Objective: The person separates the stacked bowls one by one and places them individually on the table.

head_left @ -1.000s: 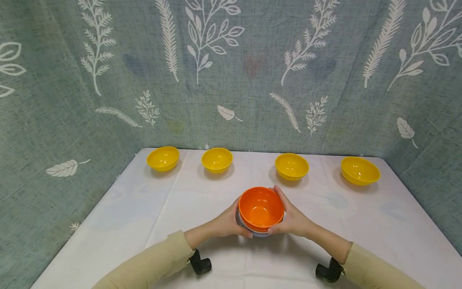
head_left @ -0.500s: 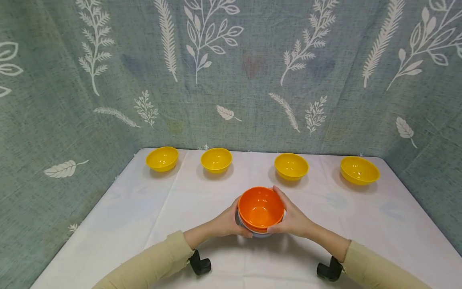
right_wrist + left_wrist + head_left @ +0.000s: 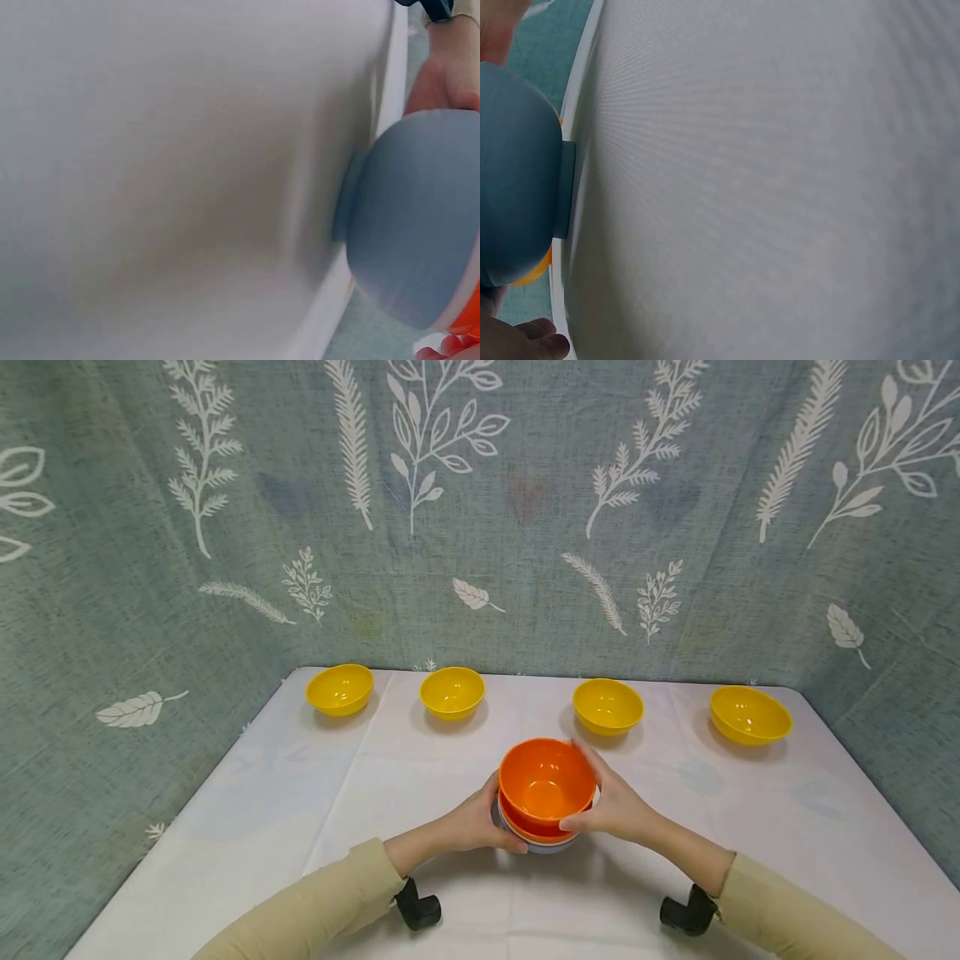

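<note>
In the head view a glossy orange bowl [image 3: 546, 777] is raised a little and tilted above a second orange bowl [image 3: 534, 828]. That lower one is nested in a blue-grey bowl [image 3: 551, 847], whose foot shows in both wrist views. My left hand [image 3: 480, 820] grips the lower stack from the left, thumb at the front. From the right, my right hand [image 3: 613, 802] holds the upper orange bowl by its side, thumb near its front. In the left wrist view, the blue-grey bowl [image 3: 517, 172] stands between the two hands.
Along the back of the white-covered table [image 3: 262, 860] stand several yellow bowls, among them a far-left one [image 3: 340, 690] and a far-right one [image 3: 748, 716]. A patterned grey-green curtain [image 3: 480, 485] closes off the back and sides.
The upper orange bowl has risen and tilted in the right hand, exposing more of the orange bowl beneath. The left hand stays at the lower stack.
</note>
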`<action>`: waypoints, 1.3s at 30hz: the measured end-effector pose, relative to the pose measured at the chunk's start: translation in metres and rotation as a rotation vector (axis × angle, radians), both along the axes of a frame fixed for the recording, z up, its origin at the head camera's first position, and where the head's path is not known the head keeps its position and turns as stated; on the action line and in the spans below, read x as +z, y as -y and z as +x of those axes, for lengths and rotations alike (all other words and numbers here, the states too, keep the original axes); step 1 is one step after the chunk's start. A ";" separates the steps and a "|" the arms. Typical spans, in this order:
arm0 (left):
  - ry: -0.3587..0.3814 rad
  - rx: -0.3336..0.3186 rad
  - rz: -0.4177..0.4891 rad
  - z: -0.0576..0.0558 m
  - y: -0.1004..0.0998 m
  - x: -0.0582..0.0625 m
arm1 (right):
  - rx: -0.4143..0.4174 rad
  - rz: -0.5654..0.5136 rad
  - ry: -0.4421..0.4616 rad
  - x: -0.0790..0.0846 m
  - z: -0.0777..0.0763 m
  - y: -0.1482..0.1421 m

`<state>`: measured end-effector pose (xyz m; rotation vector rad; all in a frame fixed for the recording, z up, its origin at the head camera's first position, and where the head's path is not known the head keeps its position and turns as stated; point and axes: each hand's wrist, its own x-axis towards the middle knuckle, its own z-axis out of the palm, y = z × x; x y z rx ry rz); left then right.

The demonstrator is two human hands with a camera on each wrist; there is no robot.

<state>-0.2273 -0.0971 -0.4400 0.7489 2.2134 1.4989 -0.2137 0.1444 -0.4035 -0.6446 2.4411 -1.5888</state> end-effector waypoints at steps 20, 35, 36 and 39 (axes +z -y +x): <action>0.020 -0.010 -0.021 -0.001 0.000 0.001 | -0.093 0.004 0.005 0.024 0.005 -0.029; 0.039 0.019 -0.053 -0.001 0.000 0.003 | -0.196 0.041 -0.034 0.034 0.007 -0.061; 0.041 0.019 -0.051 -0.001 0.000 0.003 | -0.205 0.048 -0.033 0.034 0.008 -0.063; 0.043 0.018 -0.052 -0.001 0.000 0.002 | -0.232 0.055 -0.031 0.033 0.008 -0.071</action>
